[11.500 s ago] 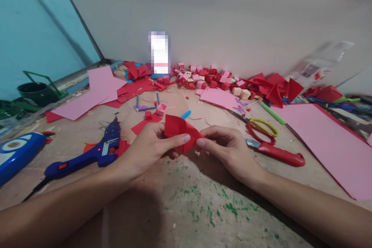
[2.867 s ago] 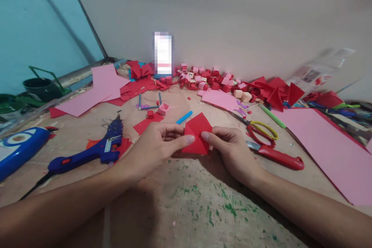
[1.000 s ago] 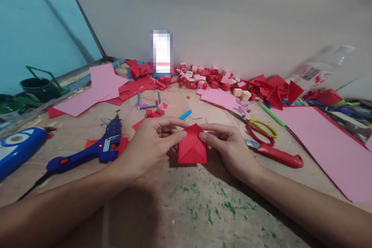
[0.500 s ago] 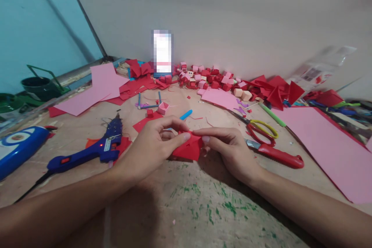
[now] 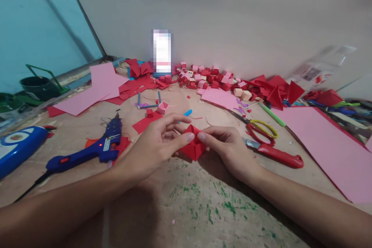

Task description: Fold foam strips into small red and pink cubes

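A small red folded paper box (image 5: pixel 194 150) is held between my two hands above the tabletop, one corner pointing toward me. Its upper part looks opened into a hollow. My left hand (image 5: pixel 158 139) has its thumb on the near left rim, with the index finger raised over the far side and the other fingers partly hidden behind the paper. The thumb and fingers of my right hand (image 5: pixel 231 147) pinch the right side. Just beyond lies a blue stick (image 5: pixel 187 114), partly covered by my left fingers.
A blue glue gun (image 5: pixel 107 145) lies left, its light lit. Right are scissors (image 5: pixel 263 131) and a red-handled knife (image 5: pixel 280 155). Pink paper sheets (image 5: pixel 328 143) lie far right. Several small paper cubes (image 5: pixel 203 77) pile along the wall beside a bright phone (image 5: pixel 162 52).
The red paper has gone from a flatter shape to an opened, box-like one, turned corner toward me. My left index finger has lifted off its top; the right thumb has shifted onto the rim.
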